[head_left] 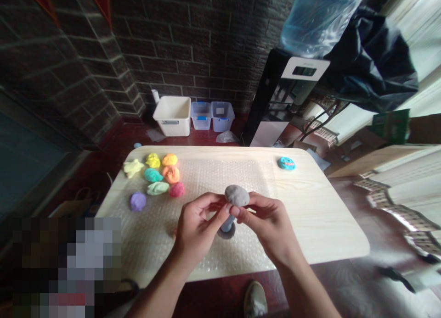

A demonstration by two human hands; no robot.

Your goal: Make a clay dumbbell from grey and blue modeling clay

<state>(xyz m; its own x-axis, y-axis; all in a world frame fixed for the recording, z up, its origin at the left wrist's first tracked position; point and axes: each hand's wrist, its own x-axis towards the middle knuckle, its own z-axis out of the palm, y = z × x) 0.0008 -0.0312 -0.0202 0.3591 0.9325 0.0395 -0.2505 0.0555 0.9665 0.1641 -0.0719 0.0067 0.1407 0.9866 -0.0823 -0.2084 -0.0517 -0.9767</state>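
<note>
Both hands, left hand [197, 226] and right hand [272, 224], pinch a rounded grey clay cap [237, 195] over a blue-grey stem [228, 224], probably to keep it steady above the tabletop [324, 217]. Looks matte, slightly lumpy. Farther left, colourful soft lumps [171, 174] sit on clear bubble wrap [203, 175].

Two hands hold a grey clay piece above a table.

The left hand [198, 226] and the right hand [270, 221] pinch under the rounded grey top [237, 195]; below is a bluish stem [227, 223] and a dark round base [226, 231], which perhaps touches the bubble wrap [203, 258].
</note>
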